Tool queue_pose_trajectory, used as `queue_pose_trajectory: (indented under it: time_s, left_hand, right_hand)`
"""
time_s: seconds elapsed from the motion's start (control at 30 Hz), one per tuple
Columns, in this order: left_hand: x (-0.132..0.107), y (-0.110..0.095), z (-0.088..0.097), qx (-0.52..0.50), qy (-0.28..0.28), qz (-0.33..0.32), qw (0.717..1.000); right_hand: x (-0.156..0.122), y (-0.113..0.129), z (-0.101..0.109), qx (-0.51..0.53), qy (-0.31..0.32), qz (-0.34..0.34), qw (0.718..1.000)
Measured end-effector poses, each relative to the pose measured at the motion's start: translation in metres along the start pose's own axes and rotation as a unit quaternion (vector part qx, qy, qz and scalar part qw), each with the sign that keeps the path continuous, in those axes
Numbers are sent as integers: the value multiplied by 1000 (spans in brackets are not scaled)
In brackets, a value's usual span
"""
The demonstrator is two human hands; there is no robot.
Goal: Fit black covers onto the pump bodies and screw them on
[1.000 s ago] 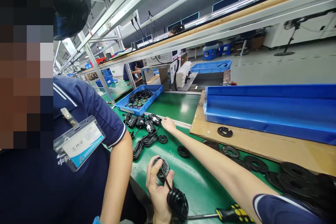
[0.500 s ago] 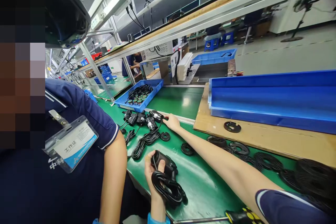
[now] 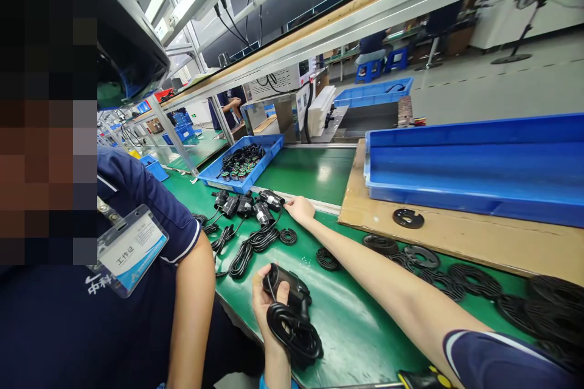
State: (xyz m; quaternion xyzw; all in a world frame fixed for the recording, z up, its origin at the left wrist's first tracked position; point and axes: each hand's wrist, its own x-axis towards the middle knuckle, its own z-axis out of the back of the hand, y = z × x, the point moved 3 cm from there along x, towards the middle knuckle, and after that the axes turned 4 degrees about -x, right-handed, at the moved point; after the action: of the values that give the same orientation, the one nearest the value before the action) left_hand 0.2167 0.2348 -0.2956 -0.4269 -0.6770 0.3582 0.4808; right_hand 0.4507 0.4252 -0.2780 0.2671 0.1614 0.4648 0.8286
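Note:
My left hand [image 3: 260,305] is closed around a small black pump [image 3: 287,284] at the near edge of the green bench, and the pump's coiled black cable [image 3: 295,335] hangs below my palm. My right hand [image 3: 300,208] is stretched far forward with its fingers loosely apart. Its fingertips touch the nearest pump [image 3: 272,199] of a row of black pumps [image 3: 241,206], whose bundled cables [image 3: 250,244] lie in front of them. Black round grilles [image 3: 288,236] lie beside my forearm.
A co-worker in a dark blue shirt [image 3: 137,316] with a badge sits close on my left. A blue tray [image 3: 274,147] of parts stands behind the pumps. A large blue bin [image 3: 456,194] rests on cardboard [image 3: 456,246]. Several black grilles [image 3: 474,279] and a screwdriver [image 3: 422,378] lie at the right.
My left hand turned the pump from grille-up to on its side and drew the cable coil in. My right hand stayed at the row of pumps while the view shifted slightly.

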Motion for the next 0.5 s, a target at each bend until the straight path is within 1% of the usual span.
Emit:
queue_pose_trajectory:
  time_s: [0.07, 0.13, 0.27, 0.5]
  left_hand:
    - [-4, 0, -3, 3, -28, 11, 1000]
    - [-7, 0, -5, -1, -37, 30, 999]
    - [-7, -1, -4, -14, -41, 54, 998]
    - [-6, -7, -1, -29, -51, 63, 996]
  right_hand:
    - [-1, 1, 0, 3, 0, -2, 1000]
    - [-2, 1, 0, 5, 0, -3, 1000]
    - [-3, 3, 0, 10, -6, -1, 1000]
    - [-7, 9, 1, 10, -7, -6, 1000]
